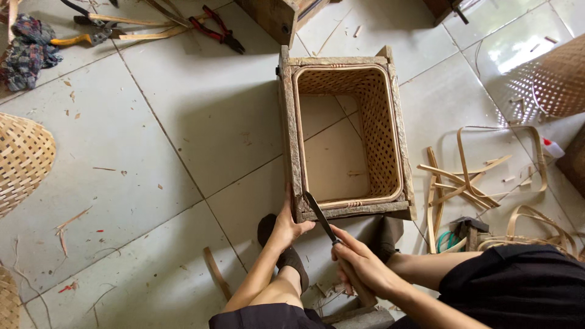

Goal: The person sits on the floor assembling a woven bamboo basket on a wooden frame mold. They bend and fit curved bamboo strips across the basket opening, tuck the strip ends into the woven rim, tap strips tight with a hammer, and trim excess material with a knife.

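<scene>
Tiled floor (183,122), woven basket (347,134) seated in a wooden frame (291,140).
Left hand (286,225) grips the frame's near corner; right hand (359,265) is closed round a knife (322,219), blade tip resting at the basket's near rim. Bamboo strips (463,176) lie nearby.

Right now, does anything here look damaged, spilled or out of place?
Nothing looks damaged. Shavings and bamboo strips litter the tiled floor. The right hand holds a knife against the wooden frame, steadied by the left hand.
</scene>
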`<state>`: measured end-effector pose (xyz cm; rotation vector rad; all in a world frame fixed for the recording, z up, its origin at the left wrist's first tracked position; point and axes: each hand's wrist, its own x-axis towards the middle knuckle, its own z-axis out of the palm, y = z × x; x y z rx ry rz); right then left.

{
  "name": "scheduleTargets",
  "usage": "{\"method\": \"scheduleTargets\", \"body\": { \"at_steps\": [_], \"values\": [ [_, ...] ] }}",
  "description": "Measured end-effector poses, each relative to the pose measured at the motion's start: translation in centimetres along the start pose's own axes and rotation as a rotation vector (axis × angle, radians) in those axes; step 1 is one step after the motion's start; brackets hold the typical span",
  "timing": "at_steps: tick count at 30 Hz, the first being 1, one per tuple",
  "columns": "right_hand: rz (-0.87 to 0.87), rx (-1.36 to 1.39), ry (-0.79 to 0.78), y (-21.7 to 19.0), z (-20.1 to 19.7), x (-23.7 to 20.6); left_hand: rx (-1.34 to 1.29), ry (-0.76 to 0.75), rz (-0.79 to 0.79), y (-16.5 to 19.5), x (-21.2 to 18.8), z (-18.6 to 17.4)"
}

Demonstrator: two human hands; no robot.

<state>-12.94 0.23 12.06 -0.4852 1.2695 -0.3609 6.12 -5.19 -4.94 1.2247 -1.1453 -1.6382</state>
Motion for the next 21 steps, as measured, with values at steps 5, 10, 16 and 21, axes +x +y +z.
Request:
{"method": "scheduleTargets", "body": {
  "at_steps": [5, 10, 16, 21],
  "values": [
    [-0.078, 0.109, 0.019, 2.2, 1.3, 0.4, 0.009, 0.0, -0.136, 0.0, 0.0, -0.1],
    [-0.149, -0.007, 0.05, 2.2, 2.7, 0.8, -0.026, -0.016, -0.026, -0.8, -0.1, 0.1],
    [-0.198, -0.698, 0.174, 1.4, 0.6, 0.8, 0.058, -0.04, 0.111, -0.9, -0.1, 0.1],
    [-0.621, -1.119, 0.197, 2.9, -1.1, 2.3, 0.068, -0.055, -0.208, 2.3, -0.1, 0.2]
  ]
}}
